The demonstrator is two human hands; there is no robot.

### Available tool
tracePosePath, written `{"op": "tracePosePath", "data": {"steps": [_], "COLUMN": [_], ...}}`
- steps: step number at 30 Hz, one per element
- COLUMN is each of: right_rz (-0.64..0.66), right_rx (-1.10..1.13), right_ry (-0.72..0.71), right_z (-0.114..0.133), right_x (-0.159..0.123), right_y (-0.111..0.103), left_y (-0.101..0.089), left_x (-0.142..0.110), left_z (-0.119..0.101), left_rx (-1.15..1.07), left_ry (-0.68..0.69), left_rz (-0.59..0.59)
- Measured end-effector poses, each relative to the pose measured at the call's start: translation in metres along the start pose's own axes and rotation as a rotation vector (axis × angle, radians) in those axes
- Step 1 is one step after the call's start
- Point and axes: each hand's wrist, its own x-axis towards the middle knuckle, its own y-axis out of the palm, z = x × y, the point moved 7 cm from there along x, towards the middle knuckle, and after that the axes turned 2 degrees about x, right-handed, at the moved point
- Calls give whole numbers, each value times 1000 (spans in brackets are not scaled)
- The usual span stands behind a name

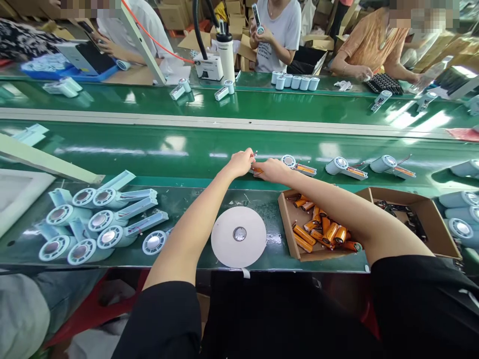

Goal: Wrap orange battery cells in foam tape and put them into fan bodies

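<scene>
Two bare hands at the near side of a green conveyor belt (149, 142), seen from the head. The left hand (241, 163) has its fingers drawn together, a thin red wire (254, 154) pinched at the tips. The right hand (274, 170), just beside it, bends its fingers over an orange cell (258, 170), which lies directly below the left fingertips and is partly covered; whether these fingers grip the cell or merely press on it cannot be told. To the right, three pale blue housings (337, 165) rest in a row on the belt, each with orange showing in its handle. On the near bench (198, 199) lie, from left to right, a cluster of similar pale blue units (114, 236), a white disc (224, 239) with a shiny hub, a cardboard box (287, 229) of loose orange cells (304, 234), and a second box (437, 240) containing dark parts. Beyond the belt, a person in a white T-shirt (279, 42) holds a slender object.
</scene>
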Motion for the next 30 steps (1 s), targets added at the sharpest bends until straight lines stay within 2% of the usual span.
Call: {"op": "tracePosePath", "data": {"steps": [3,5,6,8,10,11,13,15,16,18,20,22,23,25,26,28,30], "right_rz": [73,79,72,58,43,31,-7,-41,-45,-33,-32,-119,-187,-287,-272,-107,41], "right_rx": [-33,-41,-40,-30,-15,-7,10,17,11,-28,-36,43,106,286,443,782,991], "right_ry": [-34,-47,-55,-78,-94,-96,-79,-48,-34,-15,-7,-6,-6,-29,-64,-184,-316], "right_z": [8,10,10,9,5,2,-5,-11,-12,-10,-3,8,13,26,34,60,91], "right_x": [6,8,9,9,9,8,6,5,5,1,-10,-37,-56,-103,-127,-169,-204], "right_y": [0,-3,-5,-6,-5,-4,-4,-4,-5,-9,-20,-40,-50,-63,-62,-43,-19], "left_y": [-1,-8,-12,-18,-14,-8,16,30,35,39,37,25,14,-12,-23,-32,-26], "left_x": [-2,-16,-31,-74,-134,-167,-231,-273,-284,-291,-288,-284,-283,-287,-292,-302,-306], "left_z": [-15,-29,-38,-54,-62,-62,-53,-29,-18,-5,-7,-20,-29,-47,-54,-64,-70], "left_rx": [12,28,36,44,50,56,140,248,296,352,346,309,291,261,247,214,164], "left_ry": [-16,-16,-1,70,189,253,397,380,352,298,294,336,360,386,389,385,393], "left_rz": [-29,-89,-126,-171,-110,-30,242,343,356,337,311,216,113,-200,-370,-637,-755]}}
